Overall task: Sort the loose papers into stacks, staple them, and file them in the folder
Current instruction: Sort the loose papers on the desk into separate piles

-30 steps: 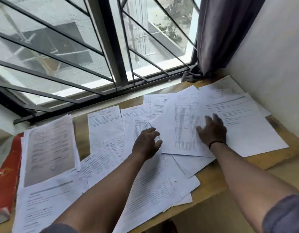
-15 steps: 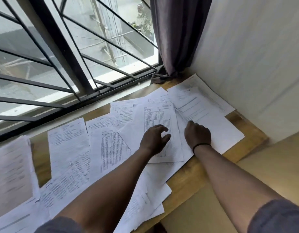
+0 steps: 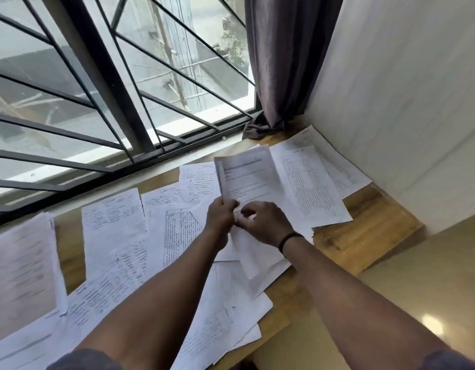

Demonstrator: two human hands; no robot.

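- One sheet [image 3: 247, 180], flat a second ago, now lifted, pinched by left hand [image 3: 221, 217].
- Right hand [image 3: 263, 225] curls at its lower edge; grip unclear.
- Sorting has begun.

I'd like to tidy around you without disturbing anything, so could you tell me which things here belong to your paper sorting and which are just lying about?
In use:
lifted white printed sheet
loose white printed papers

Lying about:
grey fabric curtain
wooden desk
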